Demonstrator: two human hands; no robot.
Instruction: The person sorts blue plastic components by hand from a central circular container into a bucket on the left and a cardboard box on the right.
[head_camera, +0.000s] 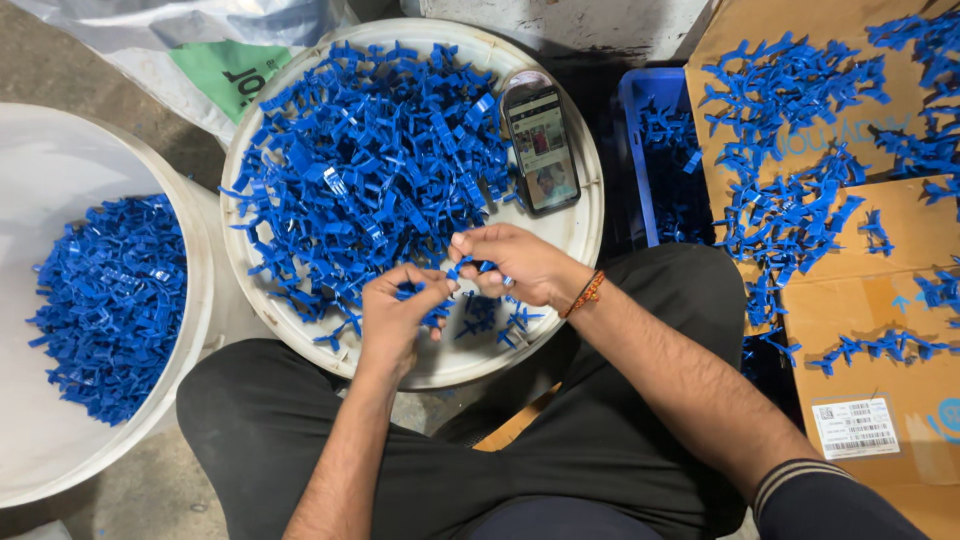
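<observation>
Both hands meet over the near part of a round white lid (580, 215) heaped with small blue plastic pieces (370, 160). My left hand (398, 318) pinches a blue plastic piece (410, 292) between thumb and fingers. My right hand (515, 265), with an orange thread band at the wrist, grips the other end of a blue piece (462, 268). The two hands nearly touch; whether they hold one piece or two joined ones is hidden by the fingers.
A smartphone (541, 148) with a lit screen lies on the lid's far right. A white bucket (190, 300) of blue pieces stands at left. Flattened cardboard (880, 290) strewn with blue branched frames lies at right, beside a blue crate (632, 150). My black-trousered knees sit below.
</observation>
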